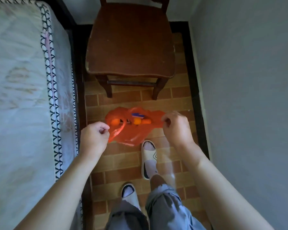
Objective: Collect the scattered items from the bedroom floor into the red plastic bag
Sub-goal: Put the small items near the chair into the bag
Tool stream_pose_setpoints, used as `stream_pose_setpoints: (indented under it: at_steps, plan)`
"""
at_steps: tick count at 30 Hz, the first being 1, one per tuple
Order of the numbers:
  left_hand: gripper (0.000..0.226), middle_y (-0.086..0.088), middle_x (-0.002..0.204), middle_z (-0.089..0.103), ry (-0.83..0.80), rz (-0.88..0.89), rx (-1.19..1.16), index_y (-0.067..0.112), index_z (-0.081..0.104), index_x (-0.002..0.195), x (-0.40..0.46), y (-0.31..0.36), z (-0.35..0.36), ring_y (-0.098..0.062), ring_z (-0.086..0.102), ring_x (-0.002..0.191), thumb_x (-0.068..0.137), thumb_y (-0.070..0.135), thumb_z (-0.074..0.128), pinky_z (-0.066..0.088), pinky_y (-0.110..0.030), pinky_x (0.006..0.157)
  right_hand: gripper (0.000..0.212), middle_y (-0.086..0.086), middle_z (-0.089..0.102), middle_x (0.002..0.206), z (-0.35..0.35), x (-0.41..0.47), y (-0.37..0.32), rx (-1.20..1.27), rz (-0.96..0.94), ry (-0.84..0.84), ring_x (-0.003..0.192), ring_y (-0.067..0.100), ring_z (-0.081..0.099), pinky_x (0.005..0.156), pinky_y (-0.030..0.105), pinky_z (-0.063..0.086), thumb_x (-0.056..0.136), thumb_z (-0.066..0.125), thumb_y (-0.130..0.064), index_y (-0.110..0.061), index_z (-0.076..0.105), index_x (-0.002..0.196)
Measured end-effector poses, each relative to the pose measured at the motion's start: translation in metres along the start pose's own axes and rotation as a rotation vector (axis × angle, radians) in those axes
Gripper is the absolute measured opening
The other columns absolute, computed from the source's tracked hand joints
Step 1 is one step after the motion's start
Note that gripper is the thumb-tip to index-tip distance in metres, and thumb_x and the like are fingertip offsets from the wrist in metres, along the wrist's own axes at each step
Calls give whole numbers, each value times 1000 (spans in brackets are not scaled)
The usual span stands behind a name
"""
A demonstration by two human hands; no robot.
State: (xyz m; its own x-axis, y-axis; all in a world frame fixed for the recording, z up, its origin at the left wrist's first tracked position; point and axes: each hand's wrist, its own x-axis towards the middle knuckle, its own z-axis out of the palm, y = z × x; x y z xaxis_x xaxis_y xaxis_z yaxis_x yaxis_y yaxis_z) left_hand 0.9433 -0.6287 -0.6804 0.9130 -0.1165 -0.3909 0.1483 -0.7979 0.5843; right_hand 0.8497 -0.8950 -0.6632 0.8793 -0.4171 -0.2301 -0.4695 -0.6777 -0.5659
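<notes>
1. Bag position: the red plastic bag (133,130) hangs low over the brick-patterned floor (123,163), spread between both hands, just near of the wooden chair (130,45).
2. Left hand (93,136): fingers curled, pinching the bag's left handle loop against the thumb. The fingertips are tucked under the palm and cannot be seen individually.
3. Right hand (176,127): fingers curled, pinching the right edge of the bag. The contact point is partly hidden behind the knuckles.
4. Bag contents: two orange balls (137,121) are visible through the open mouth, with a blue and white item (138,115) just beyond them. An orange piece sits at the right of the balls; its identity cannot be determined. Small dark items between the balls are too blurred to identify.
5. Surroundings: a bed (23,80) with a pale patterned cover runs along the left side, cut off by the frame edge. A grey wall (248,80) fills the right side. The chair back is cut off at the top.
6. Feet: two pale slippers (148,156) stand on the floor near of the bag; the right one is further forward, its toe just beside the bag's lower edge.
</notes>
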Motion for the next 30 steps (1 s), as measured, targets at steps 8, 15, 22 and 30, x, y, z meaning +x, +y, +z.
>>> stream_pose_setpoints:
  at_steps: [8, 15, 22, 30]
  plan:
    - [19, -11, 92, 77, -344, -149, 272, 11, 84, 86, -47, 41, -29, -21, 61, 73, 89, 0, 69, 38, -23, 59, 30, -7, 65, 85, -49, -63, -25, 83, 126, 102, 73, 2, 59, 58, 7, 42, 82, 58, 8, -18, 72, 83]
    - [17, -5, 66, 56, -537, -28, 436, 8, 56, 57, -122, 70, -41, -32, 57, 66, 70, 19, 58, 39, -29, 55, 28, -7, 63, 80, -68, -150, -40, 117, 182, 168, 69, 7, 59, 60, 18, 46, 79, 57, 9, -16, 70, 78]
    - [23, 4, 90, 58, -299, 291, 333, 14, 65, 69, -187, 84, -7, -27, 62, 81, 88, 27, 64, 55, -40, 70, 31, -12, 58, 76, -80, -227, -9, 117, 320, 211, 68, 4, 55, 57, 11, 39, 76, 62, 9, -22, 68, 76]
    - [37, 0, 54, 44, -332, 392, 391, 18, 49, 61, -267, 119, 34, -28, 45, 59, 93, 32, 60, 31, -35, 52, 28, -12, 58, 77, -95, -310, 40, 169, 400, 276, 69, 3, 56, 59, 11, 40, 79, 66, 5, -22, 67, 78]
